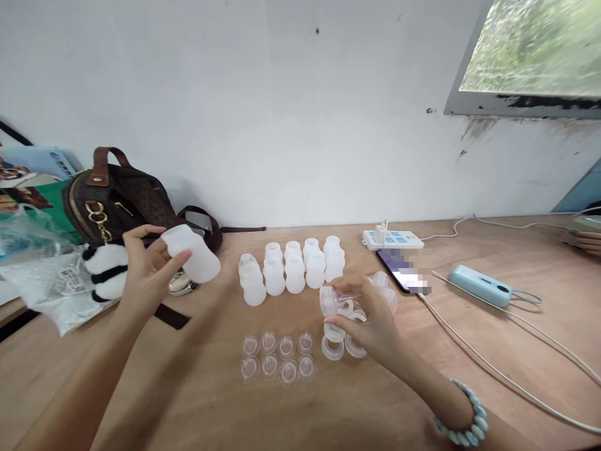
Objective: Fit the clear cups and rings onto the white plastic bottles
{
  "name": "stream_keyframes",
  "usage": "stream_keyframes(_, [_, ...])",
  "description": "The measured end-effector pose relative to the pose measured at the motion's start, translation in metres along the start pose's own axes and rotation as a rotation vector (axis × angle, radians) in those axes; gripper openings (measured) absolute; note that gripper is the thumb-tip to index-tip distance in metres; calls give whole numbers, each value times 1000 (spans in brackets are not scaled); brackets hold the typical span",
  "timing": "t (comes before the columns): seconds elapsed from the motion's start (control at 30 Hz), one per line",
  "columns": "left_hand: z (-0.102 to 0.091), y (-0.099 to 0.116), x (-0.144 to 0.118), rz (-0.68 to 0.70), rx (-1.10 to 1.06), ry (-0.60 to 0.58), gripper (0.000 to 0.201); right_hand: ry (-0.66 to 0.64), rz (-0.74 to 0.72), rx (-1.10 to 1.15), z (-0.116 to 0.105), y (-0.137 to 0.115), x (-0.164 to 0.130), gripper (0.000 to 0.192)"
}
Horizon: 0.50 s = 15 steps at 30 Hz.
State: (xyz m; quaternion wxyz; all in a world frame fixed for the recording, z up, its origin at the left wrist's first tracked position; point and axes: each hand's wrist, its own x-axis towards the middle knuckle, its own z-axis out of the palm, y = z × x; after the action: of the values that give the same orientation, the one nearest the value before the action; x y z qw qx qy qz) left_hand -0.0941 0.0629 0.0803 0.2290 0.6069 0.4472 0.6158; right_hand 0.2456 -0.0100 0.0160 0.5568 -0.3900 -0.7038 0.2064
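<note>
My left hand (148,269) holds a frosted white plastic bottle (192,252) tilted in the air over the table's left side. My right hand (370,322) pinches a clear ring-shaped cap (328,299) above a small heap of similar white rings (338,344). Several more white bottles (293,268) stand in two rows at the centre of the wooden table (469,351). In front of them several small clear nipple-like pieces (278,358) lie in two rows.
A brown handbag (117,200) with a panda charm (107,269) and plastic bags (42,275) sit at the left. A power strip (392,238), phone (404,272), blue device (479,285) and cables (507,369) occupy the right. Another person's hand (586,241) shows at the right edge.
</note>
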Motion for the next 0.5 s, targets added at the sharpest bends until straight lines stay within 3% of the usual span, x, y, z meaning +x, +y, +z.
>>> stream_keyframes(0.1, [25, 27, -30, 1, -34, -108, 49, 4, 16, 24, -1, -1, 0, 26])
stream_keyframes(0.2, [60, 38, -64, -38, 78, -399, 38, 24, 15, 46, -2, -2, 2, 26])
stream_keyframes(0.3, [87, 39, -89, -60, 149, -577, 31, 34, 4, 62, -3, -4, 3, 27])
stream_keyframes(0.5, [101, 39, -106, -85, 159, -654, 35, 4, -41, 25, 0, -8, -1, 26])
